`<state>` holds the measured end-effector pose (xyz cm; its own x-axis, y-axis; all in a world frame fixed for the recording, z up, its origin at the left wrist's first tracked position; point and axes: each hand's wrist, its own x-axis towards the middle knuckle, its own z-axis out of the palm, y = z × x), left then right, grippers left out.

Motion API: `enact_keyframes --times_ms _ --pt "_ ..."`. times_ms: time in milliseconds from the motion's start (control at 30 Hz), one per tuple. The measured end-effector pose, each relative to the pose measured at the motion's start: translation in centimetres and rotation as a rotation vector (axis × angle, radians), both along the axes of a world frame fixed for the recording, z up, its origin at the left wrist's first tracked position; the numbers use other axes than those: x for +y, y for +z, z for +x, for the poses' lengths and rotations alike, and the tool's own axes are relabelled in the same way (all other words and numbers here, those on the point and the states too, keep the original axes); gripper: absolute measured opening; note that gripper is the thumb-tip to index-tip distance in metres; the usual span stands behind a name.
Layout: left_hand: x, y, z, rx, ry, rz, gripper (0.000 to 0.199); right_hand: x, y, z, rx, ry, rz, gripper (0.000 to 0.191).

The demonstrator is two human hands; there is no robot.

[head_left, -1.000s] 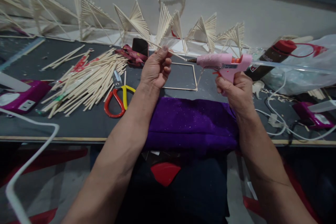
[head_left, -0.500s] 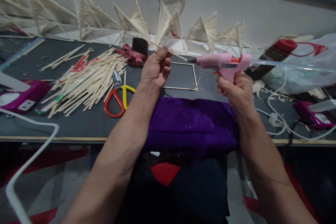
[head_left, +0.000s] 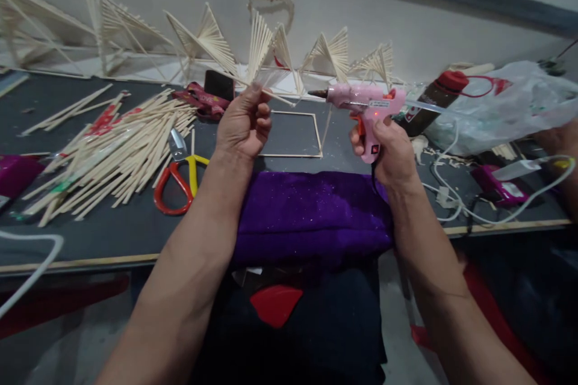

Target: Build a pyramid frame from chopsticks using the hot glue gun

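Bare table (head_left: 135, 222) lies open left of the purple cloth (head_left: 311, 216); sticks (head_left: 112, 150), scissors (head_left: 178, 174) and cables (head_left: 456, 204) crowd the sides, fan shapes (head_left: 271, 48) block the back.

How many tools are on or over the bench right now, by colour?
Pink glue gun, in the right hand: 1
Magenta glue guns lying on the bench, far right and far left: 2
Red-and-yellow scissors: 1
Total: 4
The left hand pinches a thin stick, not a tool.
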<state>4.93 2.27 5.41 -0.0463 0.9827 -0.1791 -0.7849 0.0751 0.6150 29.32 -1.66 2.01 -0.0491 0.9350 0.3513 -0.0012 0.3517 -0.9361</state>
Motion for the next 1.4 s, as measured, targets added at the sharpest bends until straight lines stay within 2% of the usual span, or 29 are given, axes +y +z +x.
enact_keyframes --times_ms 133,233,367,567,667,800,900,1000,1167,1267,1400 --pt "0.2 -0.1 -0.3 -0.016 -0.008 0.026 0.030 0.3 0.7 0.7 0.130 0.052 -0.043 0.048" --pt "0.6 -0.5 -0.6 -0.027 -0.027 0.047 0.026 0.7 0.8 1.3 0.179 0.098 -0.084 0.043" --pt "1.1 -1.1 -1.3 -0.024 -0.039 0.064 0.022 1.2 0.5 2.1 0.228 0.146 -0.091 0.053" --pt "0.6 -0.4 -1.1 -0.034 -0.019 0.054 0.023 0.9 0.6 2.5 0.181 0.075 -0.012 0.052" --pt "0.1 0.1 -0.6 -0.006 0.017 0.026 0.033 1.2 0.5 2.8 0.207 0.028 0.007 0.051" --pt "0.6 0.1 -1.0 0.092 0.065 0.030 0.028 3.6 -0.4 3.7 0.322 -0.020 -0.100 0.036" --pt "1.8 -0.2 -2.1 0.205 0.115 0.050 0.025 6.2 -1.3 4.1 0.373 -0.134 -0.262 0.017" --pt "3.2 -0.2 -2.9 0.347 0.194 0.081 0.024 8.4 -2.3 3.7 0.297 -0.256 -0.404 0.005" --pt "4.6 -0.7 -3.4 0.685 0.260 0.163 0.018 9.6 -3.3 2.4 0.076 -0.326 -0.471 0.019" --pt "5.2 -1.4 -4.0 0.847 0.262 0.188 0.012 9.7 -3.8 2.1 -0.060 -0.399 -0.462 0.020" --pt "5.7 -1.8 -4.8 0.891 0.201 0.198 0.008 10.0 -4.1 3.2 -0.273 -0.519 -0.474 0.018"
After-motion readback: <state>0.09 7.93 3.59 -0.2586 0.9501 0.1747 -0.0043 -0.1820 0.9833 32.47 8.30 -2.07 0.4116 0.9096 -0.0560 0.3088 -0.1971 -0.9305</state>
